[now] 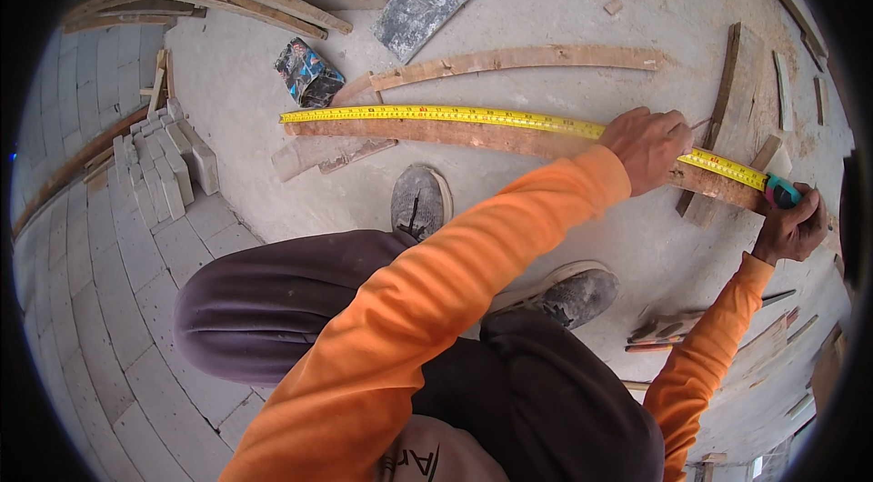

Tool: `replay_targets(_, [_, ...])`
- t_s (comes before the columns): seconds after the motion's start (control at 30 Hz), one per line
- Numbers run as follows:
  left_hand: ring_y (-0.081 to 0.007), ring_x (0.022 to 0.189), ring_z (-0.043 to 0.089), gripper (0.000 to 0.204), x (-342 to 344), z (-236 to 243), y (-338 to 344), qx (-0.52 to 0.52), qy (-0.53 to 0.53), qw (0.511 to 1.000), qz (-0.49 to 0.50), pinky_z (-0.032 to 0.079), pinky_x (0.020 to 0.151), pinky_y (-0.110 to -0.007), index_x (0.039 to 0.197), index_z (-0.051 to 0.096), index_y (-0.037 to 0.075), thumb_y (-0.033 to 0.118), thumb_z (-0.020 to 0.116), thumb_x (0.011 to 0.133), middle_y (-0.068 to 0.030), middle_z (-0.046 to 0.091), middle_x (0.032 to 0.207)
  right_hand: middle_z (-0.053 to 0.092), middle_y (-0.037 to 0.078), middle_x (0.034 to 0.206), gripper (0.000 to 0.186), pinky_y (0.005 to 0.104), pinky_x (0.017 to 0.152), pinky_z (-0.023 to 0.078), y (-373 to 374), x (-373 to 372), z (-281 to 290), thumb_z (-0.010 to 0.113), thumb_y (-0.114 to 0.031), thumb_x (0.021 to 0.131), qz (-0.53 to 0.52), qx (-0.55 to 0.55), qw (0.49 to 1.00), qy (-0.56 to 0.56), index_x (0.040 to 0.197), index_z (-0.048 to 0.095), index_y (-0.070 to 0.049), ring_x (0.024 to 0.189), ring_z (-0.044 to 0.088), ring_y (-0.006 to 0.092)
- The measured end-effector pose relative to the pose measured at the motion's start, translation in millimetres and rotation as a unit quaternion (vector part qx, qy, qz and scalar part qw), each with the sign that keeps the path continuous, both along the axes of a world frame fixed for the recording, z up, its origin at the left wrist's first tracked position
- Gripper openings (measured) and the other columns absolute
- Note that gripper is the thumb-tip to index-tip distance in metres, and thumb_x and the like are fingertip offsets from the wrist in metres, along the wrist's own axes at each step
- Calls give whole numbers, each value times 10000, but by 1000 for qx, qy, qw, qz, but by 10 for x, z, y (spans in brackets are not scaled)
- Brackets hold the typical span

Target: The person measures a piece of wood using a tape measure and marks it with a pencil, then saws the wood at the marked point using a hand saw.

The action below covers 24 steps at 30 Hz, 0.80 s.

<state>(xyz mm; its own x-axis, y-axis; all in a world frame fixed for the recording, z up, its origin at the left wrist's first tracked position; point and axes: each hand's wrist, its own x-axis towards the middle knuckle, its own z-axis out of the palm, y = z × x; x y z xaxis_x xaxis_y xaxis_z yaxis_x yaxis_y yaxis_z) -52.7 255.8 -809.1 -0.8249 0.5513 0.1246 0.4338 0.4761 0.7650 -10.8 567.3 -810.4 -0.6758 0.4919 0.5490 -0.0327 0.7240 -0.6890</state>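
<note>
From my distant seat, through the head view, I had the tape measure [780, 192] at the right, its teal and black case wrapped in the curled fingers of the right hand [796, 225]. Its yellow blade [436, 115] ran out leftward along the far edge of a long wooden strip [427, 134], the tip lying near that strip's left end, close to a crumpled packet [309, 75]. The left hand [647, 150] lay over the blade partway along with its fingers bent; I could not tell whether they pinched the metal or merely pressed it to the wood. I judged the case light and firm, best gripped round its body as the right hand had it, clear of the blade's mouth. The blade I took for thin, springy metal, smooth enough to slide under loose fingers, likely to kink if bent sharply and with edges to be respected; flat fingertip pressure seemed safest. The strip looked narrow and stiff, probably easy to lift, rough and perhaps splintery, so I would have held it by its broad faces, near where it crossed a darker plank [735, 91].
</note>
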Motion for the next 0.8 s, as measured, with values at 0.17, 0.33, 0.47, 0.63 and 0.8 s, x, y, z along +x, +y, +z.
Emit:
replay_targets(0.17, [-338,816,676,126,-15,8,51,7,6,1000,-3,536,777,-454,975,670,84,26,649,865,-91,683,971,688,62,724,398,246,608,518,123,33,69,535,-215,1097,21,-21,999,-39,816,693,17,628,609,118])
replay_targets(0.33, [-338,815,678,136,-25,0,69,-2,5,1000,-8,538,780,-455,977,672,88,25,651,858,-96,685,972,697,68,739,406,246,609,516,105,17,49,533,-225,1098,1,0,1000,-22,817,694,21,639,613,118])
replay_targets(0.47, [-339,821,677,116,-49,8,86,-12,-3,1000,-11,537,785,-458,977,674,86,37,655,874,-95,684,980,705,68,753,395,244,624,524,208,15,3,544,-228,1093,17,-11,999,-27,827,698,20,654,621,119])
replay_targets(0.63, [-342,846,668,67,-29,14,89,11,7,1000,5,528,799,-462,979,664,82,74,661,913,-89,680,996,710,69,763,390,247,641,530,132,-4,-8,555,-233,1088,-12,17,1000,-15,828,699,19,667,631,120])
replay_targets(0.8, [-339,827,651,39,-10,-30,176,-19,4,1000,-1,516,785,-463,971,636,85,115,652,950,-86,680,975,727,70,791,247,246,657,539,242,38,-173,598,-196,1071,-1,31,999,28,948,690,-2,678,652,119])
